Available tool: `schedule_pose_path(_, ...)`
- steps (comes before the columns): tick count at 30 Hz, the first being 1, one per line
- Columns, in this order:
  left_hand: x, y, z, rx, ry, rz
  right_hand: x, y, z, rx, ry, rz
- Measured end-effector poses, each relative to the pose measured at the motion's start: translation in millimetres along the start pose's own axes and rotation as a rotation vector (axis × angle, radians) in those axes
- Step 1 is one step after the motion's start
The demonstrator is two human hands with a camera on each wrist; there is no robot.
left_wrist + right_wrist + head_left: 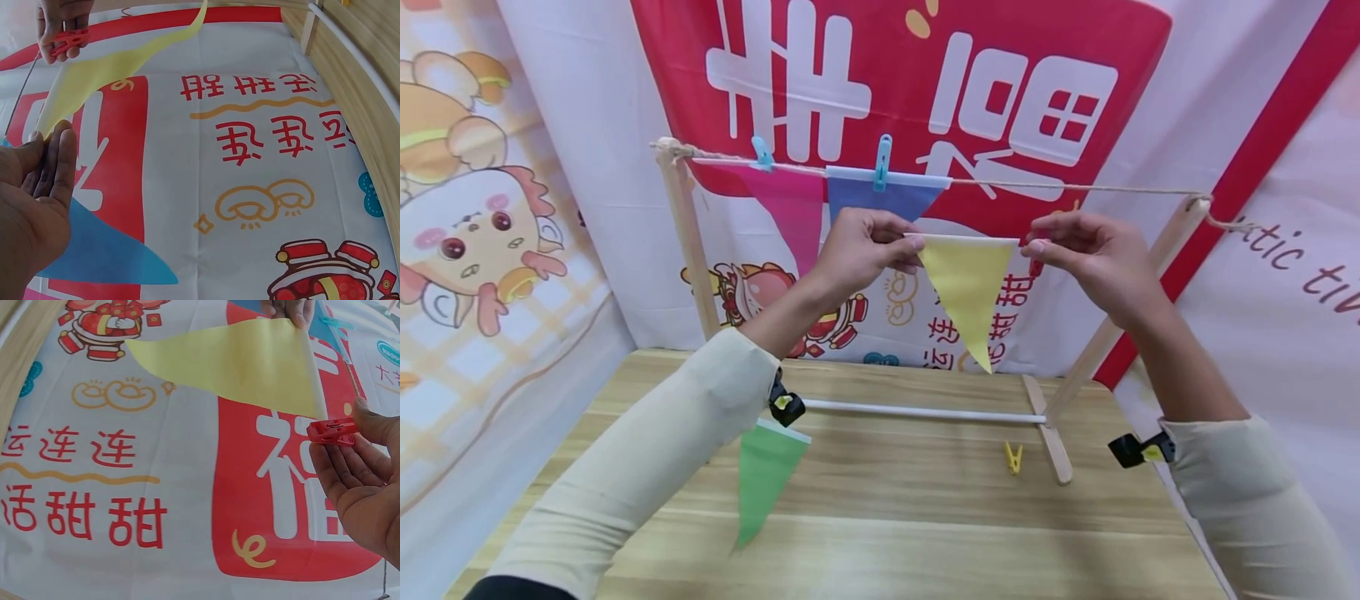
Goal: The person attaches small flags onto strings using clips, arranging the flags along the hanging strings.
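My left hand [872,247] pinches the upper left corner of a yellow pennant flag [972,283], which hangs point down in front of the string [1075,188]. A red clothespin [332,430] sits between the thumb and fingers of my right hand [1093,258], right by the flag's other top corner. Behind my left hand, a blue pennant [887,197] hangs from the string under a light blue clothespin [882,162]. To its left hangs a pink pennant [797,204], with another light blue clothespin [763,153] at its top edge.
The string runs between two wooden posts [688,242], joined low down by a white rod [925,412]. A green pennant [765,475] lies on the wooden table [880,533] at left, partly behind my left sleeve. A yellow clothespin [1013,458] lies near the right foot [1049,433].
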State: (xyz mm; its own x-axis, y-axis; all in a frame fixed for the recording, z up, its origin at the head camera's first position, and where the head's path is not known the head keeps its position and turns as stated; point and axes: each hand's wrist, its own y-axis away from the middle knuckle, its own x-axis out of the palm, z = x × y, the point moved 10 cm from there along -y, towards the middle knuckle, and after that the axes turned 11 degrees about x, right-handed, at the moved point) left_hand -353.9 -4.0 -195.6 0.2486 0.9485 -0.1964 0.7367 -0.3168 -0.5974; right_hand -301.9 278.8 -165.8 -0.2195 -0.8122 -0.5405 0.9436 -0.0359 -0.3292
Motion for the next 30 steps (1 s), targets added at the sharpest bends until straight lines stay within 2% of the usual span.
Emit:
schedule_pose_path(12, 3.4, -2.5, -6.4, 0.001, 0.047, -0.017, -15, 2.4, 27, -0.087, 0.005, -0.048)
schedule_pose_path(16, 3.9, -4.2, -9.6, 0.008, 0.059, -0.026, -15, 3.1, 36, -0.108, 0.006, -0.052)
schedule_pose_path(23, 9.2, -4.1, -11.2, -0.03, 0.079, -0.035, -12, 0.5, 49, -0.1, -0.014, -0.076)
schedule_pose_path(30, 16.9, -4.8, -14.9, -0.02, 0.094, -0.043, -11, -1.5, 63, -0.134, -0.053, -0.089)
